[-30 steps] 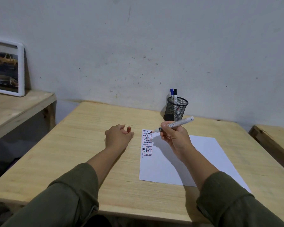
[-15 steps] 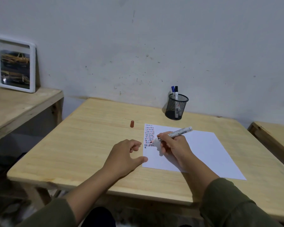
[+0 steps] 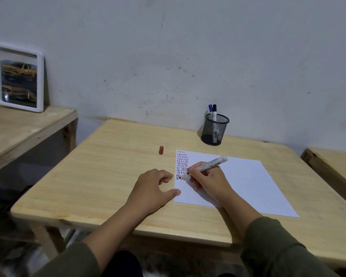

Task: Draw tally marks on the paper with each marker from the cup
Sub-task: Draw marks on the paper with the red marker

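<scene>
A white sheet of paper lies on the wooden table, with rows of red, blue and black tally marks in its upper left corner. My right hand grips an uncapped red marker, tip touching the paper below the marks. My left hand rests on the table beside the paper's left edge, thumb on the sheet, holding nothing. The red cap stands on the table to the left. A black mesh cup at the back holds a blue marker and a black marker.
A second wooden table at the left carries a white-framed picture leaning on the wall. Another table edge shows at the right. The grey wall runs right behind the cup.
My left hand set the red cap down on the table and drew back to the paper's edge. My right hand lowered the marker tip onto the paper. The camera pulled back.
</scene>
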`<state>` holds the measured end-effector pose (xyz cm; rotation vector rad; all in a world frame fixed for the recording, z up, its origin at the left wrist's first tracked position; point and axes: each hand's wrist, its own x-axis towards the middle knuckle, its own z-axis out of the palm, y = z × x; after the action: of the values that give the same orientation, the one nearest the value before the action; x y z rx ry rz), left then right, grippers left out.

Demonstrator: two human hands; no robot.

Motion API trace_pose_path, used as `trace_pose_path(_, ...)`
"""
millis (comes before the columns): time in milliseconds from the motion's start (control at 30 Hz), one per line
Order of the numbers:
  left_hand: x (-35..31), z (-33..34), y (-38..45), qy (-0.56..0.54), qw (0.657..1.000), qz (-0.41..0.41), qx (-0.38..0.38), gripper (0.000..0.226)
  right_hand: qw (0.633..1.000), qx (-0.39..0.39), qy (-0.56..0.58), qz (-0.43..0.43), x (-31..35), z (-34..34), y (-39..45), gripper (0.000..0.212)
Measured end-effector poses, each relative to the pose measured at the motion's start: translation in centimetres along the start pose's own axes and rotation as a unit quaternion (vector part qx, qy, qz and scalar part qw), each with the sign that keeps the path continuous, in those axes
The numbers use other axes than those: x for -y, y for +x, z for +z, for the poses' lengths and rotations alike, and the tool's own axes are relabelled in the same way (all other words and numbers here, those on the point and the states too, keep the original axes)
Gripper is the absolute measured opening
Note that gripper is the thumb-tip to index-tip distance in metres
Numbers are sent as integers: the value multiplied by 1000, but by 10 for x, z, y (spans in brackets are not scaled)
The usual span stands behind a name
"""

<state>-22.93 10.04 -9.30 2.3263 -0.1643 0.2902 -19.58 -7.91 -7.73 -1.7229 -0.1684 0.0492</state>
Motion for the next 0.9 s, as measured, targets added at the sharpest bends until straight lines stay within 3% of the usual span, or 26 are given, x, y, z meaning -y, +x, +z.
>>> trace_pose_path(300,0,-1,-1,-5,1000,-1,2,47,998,22,56,11,2,1,-1,25)
trace_pose_path(733,-1,-2,-1,5,1000,-3,4,47,999,11,25,23,6,2,-4,25)
trace_pose_path(900,-1,-2,-1,9,1000,-2,8,46,992,-11,122,30,8,0,-4,11)
